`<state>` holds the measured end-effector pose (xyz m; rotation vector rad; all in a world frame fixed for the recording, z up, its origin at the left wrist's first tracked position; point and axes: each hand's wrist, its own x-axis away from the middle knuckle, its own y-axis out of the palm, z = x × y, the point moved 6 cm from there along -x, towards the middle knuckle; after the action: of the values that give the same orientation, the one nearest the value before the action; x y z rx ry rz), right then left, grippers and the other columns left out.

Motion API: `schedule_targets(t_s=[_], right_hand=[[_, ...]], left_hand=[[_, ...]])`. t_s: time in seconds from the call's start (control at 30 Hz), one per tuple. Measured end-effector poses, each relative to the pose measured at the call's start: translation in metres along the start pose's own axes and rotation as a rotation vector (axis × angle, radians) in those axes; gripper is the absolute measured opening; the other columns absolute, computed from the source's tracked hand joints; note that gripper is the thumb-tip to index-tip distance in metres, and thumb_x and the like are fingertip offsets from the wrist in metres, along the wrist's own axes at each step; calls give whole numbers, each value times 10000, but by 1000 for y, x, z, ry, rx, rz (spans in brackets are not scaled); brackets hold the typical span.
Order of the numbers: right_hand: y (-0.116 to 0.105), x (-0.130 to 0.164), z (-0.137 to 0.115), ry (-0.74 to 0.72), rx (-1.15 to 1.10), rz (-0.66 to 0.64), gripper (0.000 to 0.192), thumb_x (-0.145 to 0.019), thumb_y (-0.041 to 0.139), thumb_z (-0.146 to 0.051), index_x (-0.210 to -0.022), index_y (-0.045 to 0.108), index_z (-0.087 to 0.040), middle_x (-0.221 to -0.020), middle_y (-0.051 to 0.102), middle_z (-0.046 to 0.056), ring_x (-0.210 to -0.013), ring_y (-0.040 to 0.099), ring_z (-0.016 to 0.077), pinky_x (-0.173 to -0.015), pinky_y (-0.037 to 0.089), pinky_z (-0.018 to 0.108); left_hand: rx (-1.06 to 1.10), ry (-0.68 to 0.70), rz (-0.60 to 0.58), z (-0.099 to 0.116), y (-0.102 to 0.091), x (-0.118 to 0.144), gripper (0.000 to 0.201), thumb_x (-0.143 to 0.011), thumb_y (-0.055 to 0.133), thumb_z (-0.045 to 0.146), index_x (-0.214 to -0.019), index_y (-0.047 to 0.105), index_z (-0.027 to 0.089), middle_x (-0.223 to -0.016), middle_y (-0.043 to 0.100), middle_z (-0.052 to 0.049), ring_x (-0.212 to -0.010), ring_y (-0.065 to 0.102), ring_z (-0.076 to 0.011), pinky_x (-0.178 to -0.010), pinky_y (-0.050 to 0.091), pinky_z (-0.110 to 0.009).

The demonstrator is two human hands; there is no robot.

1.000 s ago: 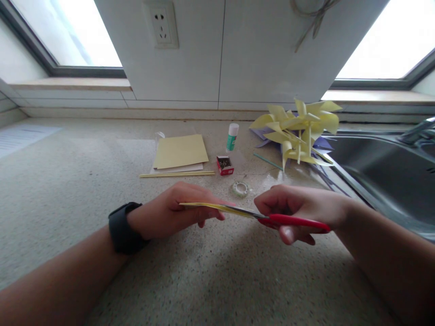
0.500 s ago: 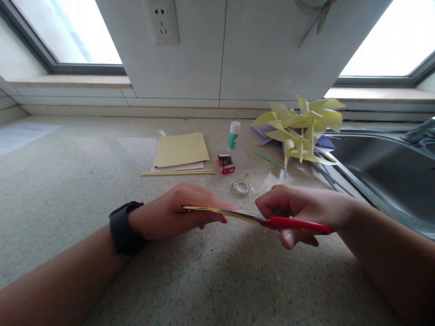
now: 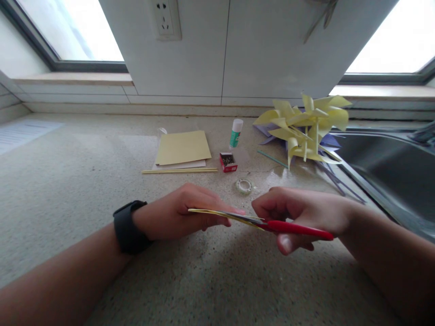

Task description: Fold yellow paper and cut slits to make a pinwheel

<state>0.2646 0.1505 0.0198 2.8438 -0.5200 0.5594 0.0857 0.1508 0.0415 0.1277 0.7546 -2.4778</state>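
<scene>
Above the speckled countertop, my left hand [image 3: 195, 208] is closed on a thin sheet of yellow paper [image 3: 207, 211], seen almost edge-on. A dark watch [image 3: 131, 227] is on that wrist. My right hand [image 3: 302, 213] grips red-handled scissors [image 3: 295, 228], thumb and fingers around the handles. The scissor blades reach left along the yellow paper, toward my left fingers. How far the blades cut into the paper cannot be made out from this angle. Just beyond both hands lies a roll of clear tape [image 3: 244, 185].
Behind are stacked yellow paper [image 3: 183, 147], thin wooden sticks [image 3: 180, 171], a small red box of pins [image 3: 228, 162] and a glue stick [image 3: 235, 133]. Yellow and purple paper pinwheels [image 3: 306, 131] stand by a sink [image 3: 390, 167]. A teal stick [image 3: 273, 159] lies nearby.
The scissors' handles look closer together and the blades more closed on the paper. Both hands stay nearly in place; the whole view has shifted slightly.
</scene>
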Motion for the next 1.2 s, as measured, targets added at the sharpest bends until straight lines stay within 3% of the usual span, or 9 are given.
schedule_targets(t_s=[0.5,0.7,0.87,1.1,1.2], right_hand=[[-5,4,5,37,42,37,395,-718,889,-366,-757,549,-169,-537,593,-59,-400,518,57,-339,391,111],[-2,2,1,41,51,-6,414,-702,894,-380,-762,540,-172,-527,586,-66,-402,511,55,-346,385,110],[-7,7,0,-4,12,20,377,-769,847,-388,-764,541,-166,-542,579,-65,-396,503,46,-356,403,113],[-9,10,-5,-47,-3,28,395,-768,845,-405,-750,531,-166,-534,572,-69,-393,503,45,-351,409,110],[-9,10,-5,-58,-8,38,406,-759,850,-404,-730,523,-166,-531,571,-74,-376,492,37,-336,398,103]], left_hand=[[-28,-3,-2,1,0,-1,310,-1010,548,233,-1275,693,160,-857,733,-77,-748,643,-156,-717,513,-276],[-39,39,-17,4,2,-3,402,-1007,538,191,-1404,592,173,-963,765,-88,-788,685,-149,-748,539,-258],[-75,90,127,10,-9,0,502,-971,619,237,-1464,528,262,-1349,676,-109,-1163,662,-218,-977,517,-332],[-34,78,230,9,-14,4,475,-963,649,259,-1425,544,277,-1226,721,-63,-1079,657,-194,-960,520,-325],[65,48,290,3,-13,6,348,-961,649,264,-1299,568,252,-1133,697,-53,-1020,647,-182,-915,526,-323]])
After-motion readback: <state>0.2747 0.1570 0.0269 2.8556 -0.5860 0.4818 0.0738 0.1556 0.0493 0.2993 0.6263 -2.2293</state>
